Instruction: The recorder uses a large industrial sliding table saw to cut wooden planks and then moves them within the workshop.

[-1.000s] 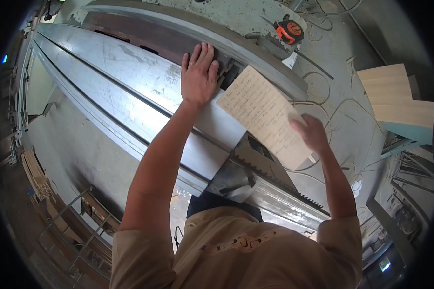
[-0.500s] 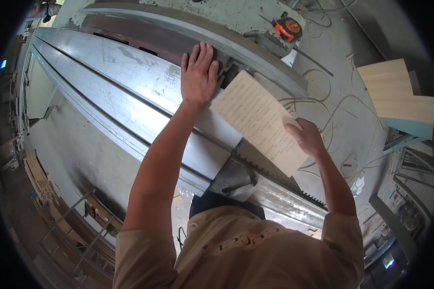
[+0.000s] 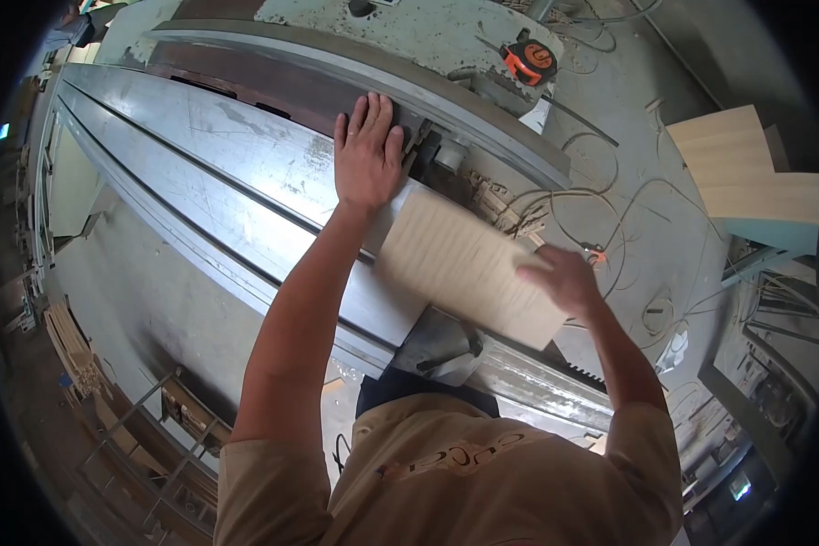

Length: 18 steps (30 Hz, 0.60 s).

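Note:
My left hand (image 3: 367, 155) lies flat, fingers stretched out, across the far edge of a long grooved metal machine table (image 3: 237, 150). Its fingertips reach onto a dark brown strip beyond that edge. By its right end, my right hand (image 3: 566, 280) grips a cream sheet of paper (image 3: 464, 268) covered in rows of handwriting. Motion blurs the sheet and the right hand a little. The paper is over the table's right end, its left corner just below my left wrist. Nothing is held in the left hand.
A long metal fence rail (image 3: 364, 68) runs beyond my left hand. An orange and black tape measure (image 3: 530, 62) sits on the speckled surface past it. Cables (image 3: 610, 196) curl on the floor at the right, near pale boards (image 3: 751, 164). Timber strips (image 3: 68, 341) stand at the left.
The sheet has swung nearer and flatter, its left end moving down and left, uncovering machine parts and wood scraps behind it. My right hand has shifted slightly left; the left hand stays on the table.

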Each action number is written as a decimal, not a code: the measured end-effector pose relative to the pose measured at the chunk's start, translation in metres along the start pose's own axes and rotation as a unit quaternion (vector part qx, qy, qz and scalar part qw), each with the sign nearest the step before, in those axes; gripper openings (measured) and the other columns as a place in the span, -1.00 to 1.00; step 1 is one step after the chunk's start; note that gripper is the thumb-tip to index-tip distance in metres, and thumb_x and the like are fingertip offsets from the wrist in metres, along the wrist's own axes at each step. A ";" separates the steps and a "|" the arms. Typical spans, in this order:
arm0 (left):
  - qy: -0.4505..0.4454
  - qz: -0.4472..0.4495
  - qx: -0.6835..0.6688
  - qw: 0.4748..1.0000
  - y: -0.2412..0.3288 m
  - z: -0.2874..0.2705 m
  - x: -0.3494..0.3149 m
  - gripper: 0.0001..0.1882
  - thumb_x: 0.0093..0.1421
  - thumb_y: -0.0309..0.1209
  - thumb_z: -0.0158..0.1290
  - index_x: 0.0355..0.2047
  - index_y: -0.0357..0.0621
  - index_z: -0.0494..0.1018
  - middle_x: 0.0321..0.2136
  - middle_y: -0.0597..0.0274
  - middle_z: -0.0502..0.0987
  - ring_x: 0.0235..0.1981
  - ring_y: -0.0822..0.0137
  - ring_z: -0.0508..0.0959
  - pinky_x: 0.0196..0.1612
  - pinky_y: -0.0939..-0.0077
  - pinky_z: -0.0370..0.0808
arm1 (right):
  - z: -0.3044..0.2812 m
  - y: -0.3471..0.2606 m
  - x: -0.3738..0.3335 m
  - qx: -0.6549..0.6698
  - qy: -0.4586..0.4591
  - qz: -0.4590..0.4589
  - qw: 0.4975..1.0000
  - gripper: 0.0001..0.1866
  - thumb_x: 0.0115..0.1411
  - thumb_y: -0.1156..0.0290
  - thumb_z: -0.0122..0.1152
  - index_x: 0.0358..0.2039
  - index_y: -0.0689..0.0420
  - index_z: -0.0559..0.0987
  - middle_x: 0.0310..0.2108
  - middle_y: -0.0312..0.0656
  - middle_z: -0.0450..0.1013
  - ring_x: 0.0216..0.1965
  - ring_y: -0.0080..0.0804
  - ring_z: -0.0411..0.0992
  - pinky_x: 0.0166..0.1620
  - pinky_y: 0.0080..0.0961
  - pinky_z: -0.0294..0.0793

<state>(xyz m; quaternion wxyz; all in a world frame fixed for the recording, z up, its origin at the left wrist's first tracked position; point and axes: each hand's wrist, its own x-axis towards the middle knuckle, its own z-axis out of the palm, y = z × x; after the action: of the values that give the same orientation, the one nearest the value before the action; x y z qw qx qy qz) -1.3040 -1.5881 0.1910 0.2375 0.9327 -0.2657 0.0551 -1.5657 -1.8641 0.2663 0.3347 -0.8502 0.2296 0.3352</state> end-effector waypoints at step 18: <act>0.004 0.002 -0.021 1.000 0.003 0.002 0.003 -0.37 0.60 -0.10 -0.15 0.55 -0.09 0.35 0.54 0.03 0.37 0.60 0.00 0.25 0.65 -0.14 -0.01 | -0.008 0.045 0.034 0.210 0.066 -0.021 0.975 -0.49 0.39 -0.12 0.37 -0.15 0.16 0.75 -0.34 -0.04 0.69 -0.21 -0.14 0.70 -0.07 -0.10 0.61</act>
<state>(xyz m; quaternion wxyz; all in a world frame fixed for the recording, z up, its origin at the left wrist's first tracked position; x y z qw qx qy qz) -1.3028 -1.5933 0.1909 0.2580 0.9269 -0.2673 0.0536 -1.5671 -1.9062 0.2271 0.4972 -0.7856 0.2985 0.2157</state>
